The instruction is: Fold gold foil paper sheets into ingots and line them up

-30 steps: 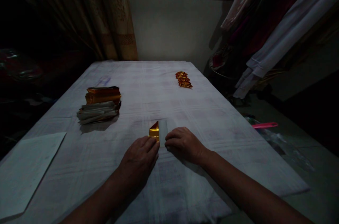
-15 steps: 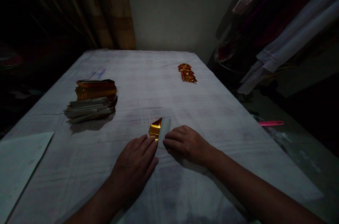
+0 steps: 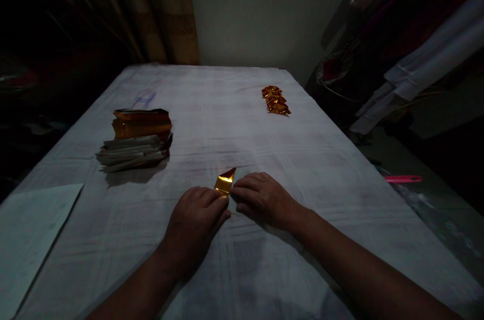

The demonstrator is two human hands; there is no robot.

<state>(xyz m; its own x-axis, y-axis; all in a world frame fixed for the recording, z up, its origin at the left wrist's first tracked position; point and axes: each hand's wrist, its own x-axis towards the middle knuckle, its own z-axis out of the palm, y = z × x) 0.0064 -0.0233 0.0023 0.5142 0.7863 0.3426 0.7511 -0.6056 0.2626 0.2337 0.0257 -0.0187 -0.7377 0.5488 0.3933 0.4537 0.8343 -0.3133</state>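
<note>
A small sheet of gold foil paper (image 3: 224, 185), partly folded with a pointed top corner, lies on the table between my hands. My left hand (image 3: 198, 216) is closed, fingers bent and together, with its fingertips on the sheet's lower left part. From the right, my right hand (image 3: 266, 201) is closed too, its fingertips pinching the sheet's right edge. The fingers hide the sheet's lower part. At the left stands a stack of foil papers (image 3: 141, 128), some gold side out, others showing pale backs. A row of folded gold foil pieces (image 3: 276, 100) lies at the far right.
A pale checked cloth (image 3: 212, 123) covers the table. A white sheet (image 3: 36, 239) lies at the left edge. Hanging clothes (image 3: 434, 58) and a pink handle (image 3: 404, 179) are beyond the right edge. A curtain (image 3: 166, 17) hangs behind, beside the wall.
The pale strip on the foil paper's right side is now mostly out of sight, with a gold point at the top. My left fingers have curled in more. The whole view has shifted slightly.
</note>
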